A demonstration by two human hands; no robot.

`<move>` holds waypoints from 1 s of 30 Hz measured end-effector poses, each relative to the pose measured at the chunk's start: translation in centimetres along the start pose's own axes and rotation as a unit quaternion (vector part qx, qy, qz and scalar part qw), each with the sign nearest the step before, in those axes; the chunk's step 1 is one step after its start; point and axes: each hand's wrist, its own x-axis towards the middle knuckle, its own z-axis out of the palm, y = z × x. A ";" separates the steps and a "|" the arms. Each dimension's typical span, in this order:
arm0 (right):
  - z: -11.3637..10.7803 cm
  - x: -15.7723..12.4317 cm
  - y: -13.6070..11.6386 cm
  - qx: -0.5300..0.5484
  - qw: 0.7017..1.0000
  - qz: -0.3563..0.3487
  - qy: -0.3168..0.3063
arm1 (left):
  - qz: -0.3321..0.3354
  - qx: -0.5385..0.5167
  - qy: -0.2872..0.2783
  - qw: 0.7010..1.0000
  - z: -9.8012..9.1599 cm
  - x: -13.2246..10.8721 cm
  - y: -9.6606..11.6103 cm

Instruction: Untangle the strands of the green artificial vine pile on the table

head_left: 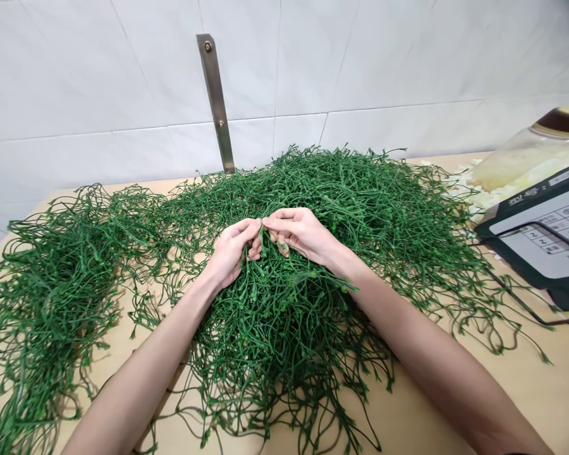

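My left hand (232, 250) and my right hand (304, 232) meet at the middle of the view, fingertips almost touching. Each is closed in a pinch on a thin green artificial plant stem (260, 236); the exact spot of the grip is partly hidden by the fingers. Under and in front of both hands spreads a loose clump of the same green plastic stems (284, 322), with small forked tips. A larger heap of stems (355, 189) lies behind my hands, and another heap (52, 297) is on the left.
Everything lies on a light wooden table (516, 392) against a white tiled wall (384, 57). A metal bracket (215, 95) is bolted to the wall. At the right are a dark box with a printed label (545, 227), a clear jar (512, 155) and small pale pieces (477, 197).
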 end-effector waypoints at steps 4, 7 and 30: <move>-0.4 0.1 -0.2 0.056 0.998 0.017 0.023 | -0.003 -0.001 -0.010 1.000 0.0 -0.1 0.2; -0.6 0.2 -0.3 0.098 0.995 0.017 0.017 | -0.002 0.006 -0.002 1.000 0.1 -0.1 0.2; -0.1 0.0 -0.5 0.074 0.996 0.034 0.022 | 0.003 -0.011 0.021 1.000 0.2 -0.1 0.1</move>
